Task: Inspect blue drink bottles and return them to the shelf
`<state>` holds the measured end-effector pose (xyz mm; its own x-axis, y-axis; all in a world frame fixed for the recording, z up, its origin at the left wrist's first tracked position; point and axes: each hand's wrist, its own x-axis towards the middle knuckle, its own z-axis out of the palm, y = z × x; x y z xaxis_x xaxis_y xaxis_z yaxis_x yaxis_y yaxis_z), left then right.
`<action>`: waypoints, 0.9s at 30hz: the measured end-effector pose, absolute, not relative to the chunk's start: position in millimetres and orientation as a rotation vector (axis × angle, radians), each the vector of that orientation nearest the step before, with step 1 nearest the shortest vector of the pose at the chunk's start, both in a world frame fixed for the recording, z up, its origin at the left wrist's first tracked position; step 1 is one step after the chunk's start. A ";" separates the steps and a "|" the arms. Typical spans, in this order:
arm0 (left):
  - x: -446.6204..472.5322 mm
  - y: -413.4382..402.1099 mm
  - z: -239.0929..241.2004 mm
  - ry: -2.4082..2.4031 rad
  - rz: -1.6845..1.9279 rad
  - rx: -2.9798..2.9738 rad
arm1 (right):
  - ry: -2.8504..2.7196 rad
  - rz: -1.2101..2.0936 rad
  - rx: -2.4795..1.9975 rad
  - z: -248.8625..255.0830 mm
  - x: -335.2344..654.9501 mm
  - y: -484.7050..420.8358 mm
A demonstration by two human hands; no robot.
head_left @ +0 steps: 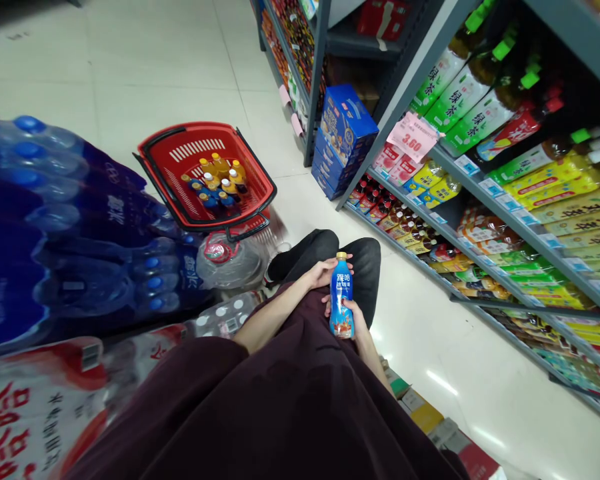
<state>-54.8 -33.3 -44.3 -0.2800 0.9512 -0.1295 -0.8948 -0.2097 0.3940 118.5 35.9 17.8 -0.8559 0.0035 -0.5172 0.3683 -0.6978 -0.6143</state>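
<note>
A blue drink bottle [341, 293] with a gold cap is held in front of my lap, its label facing up towards me. My left hand [324, 272] is closed around its upper part near the cap, some fingers hidden behind it. Lower down, my right hand [356, 313] grips the same bottle, the thumb lying across the label. To the left, a red shopping basket [200, 143] holds several small bottles [217, 179] with yellow, white and blue caps.
Wrapped packs of water bottles [105, 267] are stacked on the left. Shelves of drinks [480, 167] run along the right, with a pink price tag [413, 137]. Blue boxes [347, 127] stand at the shelf end. Cartons [425, 410] lie behind my right arm.
</note>
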 end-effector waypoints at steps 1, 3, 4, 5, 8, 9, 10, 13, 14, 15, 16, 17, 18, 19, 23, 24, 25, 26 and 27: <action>-54.8 -33.1 -44.1 0.469 1.798 0.160 | 1.100 -2.628 0.735 18.0 118.5 35.9; -54.6 -32.8 -43.5 0.477 1.798 0.155 | 1.069 -2.625 0.756 19.2 118.3 36.4; -54.6 -32.7 -43.3 0.480 1.800 0.153 | 1.047 -2.616 0.771 20.2 118.1 36.7; -54.5 -32.6 -43.0 0.482 1.802 0.151 | 1.029 -2.606 0.785 21.3 117.7 36.9; -54.5 -32.3 -42.5 0.481 1.806 0.151 | 1.005 -2.591 0.826 24.2 116.3 36.9; -54.5 -32.2 -42.4 0.480 1.807 0.151 | 1.007 -2.588 0.843 24.7 115.8 36.7; -54.5 -32.0 -42.3 0.479 1.808 0.150 | 1.013 -2.583 0.859 25.0 115.5 36.5; -54.4 -31.7 -42.1 0.479 1.807 0.145 | 1.034 -2.564 0.891 24.9 114.9 35.9; -54.3 -31.7 -42.1 0.478 1.807 0.142 | 1.035 -2.559 0.896 24.9 114.8 35.8; -54.3 -31.7 -42.1 0.479 1.808 0.140 | 1.034 -2.555 0.900 25.1 114.8 35.7; -54.3 -31.7 -42.2 0.480 1.811 0.137 | 1.028 -2.553 0.907 25.3 114.9 35.7; -54.2 -31.8 -42.4 0.482 1.812 0.135 | 1.019 -2.554 0.919 25.6 115.1 35.7; -54.3 -31.9 -42.6 0.486 1.812 0.134 | 1.008 -2.558 0.934 25.8 115.4 35.6; -54.3 -31.9 -42.9 0.491 1.811 0.133 | 0.997 -2.564 0.949 25.9 115.8 35.5; -54.5 -31.3 -44.3 0.511 1.811 0.131 | 0.993 -2.600 0.989 25.2 118.6 34.0; -54.5 -31.0 -44.5 0.511 1.816 0.133 | 1.012 -2.608 0.996 25.1 119.5 33.5; -54.5 -30.7 -44.5 0.511 1.821 0.135 | 1.036 -2.615 1.006 25.0 120.3 32.9; -54.4 -30.5 -44.5 0.508 1.825 0.139 | 1.063 -2.617 1.018 25.1 121.1 32.4; -54.4 -30.4 -44.3 0.504 1.825 0.143 | 1.091 -2.614 1.030 25.2 121.7 32.0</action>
